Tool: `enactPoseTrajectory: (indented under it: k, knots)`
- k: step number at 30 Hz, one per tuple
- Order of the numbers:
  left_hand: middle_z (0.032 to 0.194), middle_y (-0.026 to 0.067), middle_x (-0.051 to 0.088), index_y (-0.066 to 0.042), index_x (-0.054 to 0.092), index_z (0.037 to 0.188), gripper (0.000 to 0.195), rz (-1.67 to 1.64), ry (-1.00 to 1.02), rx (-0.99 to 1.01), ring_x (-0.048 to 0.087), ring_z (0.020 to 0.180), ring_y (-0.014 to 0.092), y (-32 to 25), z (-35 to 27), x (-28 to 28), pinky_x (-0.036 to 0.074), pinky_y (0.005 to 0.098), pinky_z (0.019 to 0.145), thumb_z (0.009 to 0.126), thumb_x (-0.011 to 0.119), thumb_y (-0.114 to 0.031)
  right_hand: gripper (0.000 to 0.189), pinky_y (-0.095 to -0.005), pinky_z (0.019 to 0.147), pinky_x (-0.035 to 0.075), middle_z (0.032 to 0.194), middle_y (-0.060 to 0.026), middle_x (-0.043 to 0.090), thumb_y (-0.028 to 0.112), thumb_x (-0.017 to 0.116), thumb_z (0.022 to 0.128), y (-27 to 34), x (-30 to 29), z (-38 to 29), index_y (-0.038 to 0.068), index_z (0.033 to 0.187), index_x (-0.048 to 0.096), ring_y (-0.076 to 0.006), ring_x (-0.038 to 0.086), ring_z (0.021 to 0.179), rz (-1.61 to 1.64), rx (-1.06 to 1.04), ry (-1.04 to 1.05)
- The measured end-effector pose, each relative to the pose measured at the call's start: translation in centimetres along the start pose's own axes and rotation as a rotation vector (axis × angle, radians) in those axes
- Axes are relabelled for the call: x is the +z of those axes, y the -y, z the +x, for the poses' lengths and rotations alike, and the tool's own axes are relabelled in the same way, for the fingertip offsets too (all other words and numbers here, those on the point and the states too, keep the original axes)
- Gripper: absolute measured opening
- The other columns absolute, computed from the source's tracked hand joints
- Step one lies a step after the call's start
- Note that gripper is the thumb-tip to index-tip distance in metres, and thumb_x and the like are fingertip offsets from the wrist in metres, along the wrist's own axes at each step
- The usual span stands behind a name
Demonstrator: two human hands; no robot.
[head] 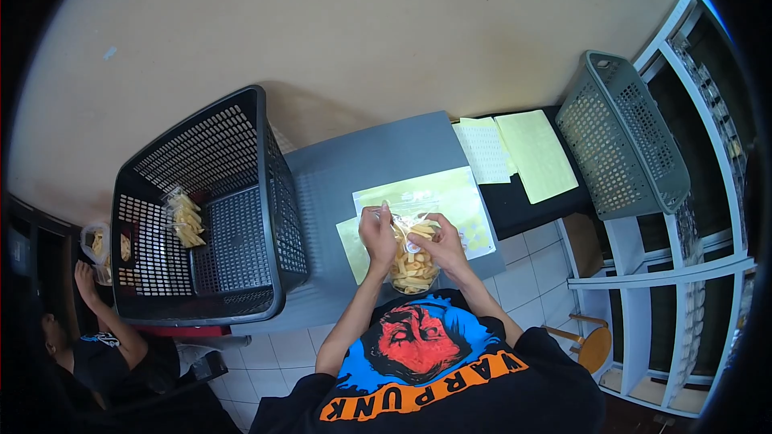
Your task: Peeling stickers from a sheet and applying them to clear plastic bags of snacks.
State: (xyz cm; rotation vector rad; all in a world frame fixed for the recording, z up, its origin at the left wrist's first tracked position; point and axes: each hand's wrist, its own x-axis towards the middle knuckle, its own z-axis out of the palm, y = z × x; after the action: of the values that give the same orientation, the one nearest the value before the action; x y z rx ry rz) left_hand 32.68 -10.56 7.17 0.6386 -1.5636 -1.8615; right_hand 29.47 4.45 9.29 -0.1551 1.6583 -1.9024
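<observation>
Between my hands is a clear plastic bag [415,271] filled with pale yellow stick-shaped snacks, its full end towards my body. My left hand [379,236] grips the upper left of the bag, thumb pointing up along the film. My right hand [447,244] pinches the upper right side, with the thumb over the front near a small white label [412,247]. Beneath the bag lie yellow sticker sheets [434,184] on the grey tabletop [362,147].
At left stands a large black plastic basket [235,247] holding a filled snack bag [184,218]. More yellow sheets [537,154] lie at right, beside a grey-green basket [603,144]. A wooden stool [594,349] and white shelving [639,277] are farther right. Another person's hand [84,277] is beyond the black basket.
</observation>
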Motion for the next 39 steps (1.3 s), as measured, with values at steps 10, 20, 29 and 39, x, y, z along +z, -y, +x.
enactPoseTrajectory:
  k: [10, 20, 29, 39]
  knots:
    - [0.069, -0.0019, 0.056, -0.004, 0.057, 0.087, 0.027, -0.049, 0.060, -0.048, 0.048, 0.060, 0.003, 0.1, 0.4, -1.4, 0.038, 0.0236, 0.055, 0.107, 0.057, -0.022, 0.054, -0.0316, 0.090, 0.056, 0.113, -0.0135, 0.071, 0.000, 0.082, 0.083, 2.2, -0.4, -0.9, 0.002, 0.129, 0.054, -0.0179, 0.069, 0.101, 0.011, -0.071, 0.113]
    - [0.086, 0.0107, 0.077, 0.003, 0.074, 0.089, 0.024, -0.007, 0.514, -0.093, 0.072, 0.081, 0.012, -8.8, 0.1, -1.9, 0.055, 0.0251, 0.075, 0.101, 0.066, -0.016, 0.015, -0.0294, 0.084, 0.055, 0.095, -0.0119, 0.078, 0.007, 0.078, 0.088, 7.2, -3.8, -0.2, -0.003, 0.099, 0.078, -0.0158, 0.072, 0.089, 0.069, -0.143, 0.073]
    - [0.077, 0.0176, 0.073, 0.003, 0.077, 0.091, 0.012, 0.504, 0.641, 0.363, 0.070, 0.067, 0.024, -15.9, -3.3, -1.2, 0.053, 0.0344, 0.064, 0.092, 0.070, -0.007, 0.025, -0.0387, 0.077, 0.054, 0.082, -0.0144, 0.071, 0.021, 0.082, 0.081, 18.0, -0.5, -2.1, -0.002, 0.084, 0.072, -0.0312, 0.069, 0.083, -1.007, -0.524, 0.576]
    - [0.064, 0.0127, 0.061, -0.002, 0.066, 0.075, 0.022, 0.669, 0.773, 0.672, 0.061, 0.057, 0.031, -22.5, -3.1, -4.1, 0.046, 0.0417, 0.052, 0.090, 0.074, -0.016, 0.044, -0.0474, 0.064, 0.048, 0.066, -0.0185, 0.060, 0.035, 0.065, 0.094, 19.1, 3.9, -3.2, -0.001, 0.069, 0.061, -0.0412, 0.059, 0.068, -0.972, -0.863, 0.834]
